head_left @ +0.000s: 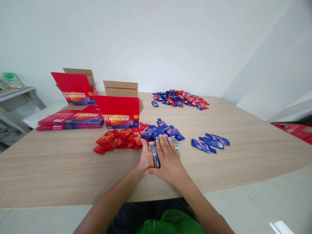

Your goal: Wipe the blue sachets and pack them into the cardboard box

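Note:
My right hand lies flat, fingers stretched out, over a narrow blue packet with white print. Grey-and-white striped material shows under and beside it; I cannot make out its kind. Against the packet's left side rests my left hand, open with its thumb stretched away from me; its other fingers are mostly hidden. Just beyond my hands lie several blue-purple sachets. A heap of red sachets is to their left. To the right are 3 flat blue packs with tabbed ends.
Two open red cartons, the nearer one and the farther one, stand at the left. Next to them is a stack of flattened red cartons. A mixed pile of red and blue sachets lies at the table's back, by the wall.

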A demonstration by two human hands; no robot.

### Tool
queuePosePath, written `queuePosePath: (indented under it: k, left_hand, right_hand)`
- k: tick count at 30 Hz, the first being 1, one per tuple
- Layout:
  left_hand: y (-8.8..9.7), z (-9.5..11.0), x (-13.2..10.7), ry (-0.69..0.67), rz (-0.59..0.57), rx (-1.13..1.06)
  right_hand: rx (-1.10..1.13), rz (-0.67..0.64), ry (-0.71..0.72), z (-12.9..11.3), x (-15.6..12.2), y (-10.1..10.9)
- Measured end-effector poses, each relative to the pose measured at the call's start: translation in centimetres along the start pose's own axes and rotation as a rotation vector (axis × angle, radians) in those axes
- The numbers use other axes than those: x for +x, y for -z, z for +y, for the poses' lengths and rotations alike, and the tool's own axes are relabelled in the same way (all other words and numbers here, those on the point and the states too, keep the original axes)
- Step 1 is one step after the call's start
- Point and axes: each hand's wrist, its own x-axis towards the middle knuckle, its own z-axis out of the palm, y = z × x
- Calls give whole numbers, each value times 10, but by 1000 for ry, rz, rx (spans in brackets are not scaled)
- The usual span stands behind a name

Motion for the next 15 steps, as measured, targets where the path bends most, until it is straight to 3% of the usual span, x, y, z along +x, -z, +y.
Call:
queuePosePath:
  k: [5,10,15]
  left_hand:
    - [-5,4,2,-74,108,-61]
    - [-4,11,0,-52,226,-97]
    - [-2,7,-1,-35,202,-68]
  right_hand:
    - [13,21,64,-1,-6,-5]
    - [97,45,154,-15,-24,-11]
    - [169,77,137,-18,-30,-13]
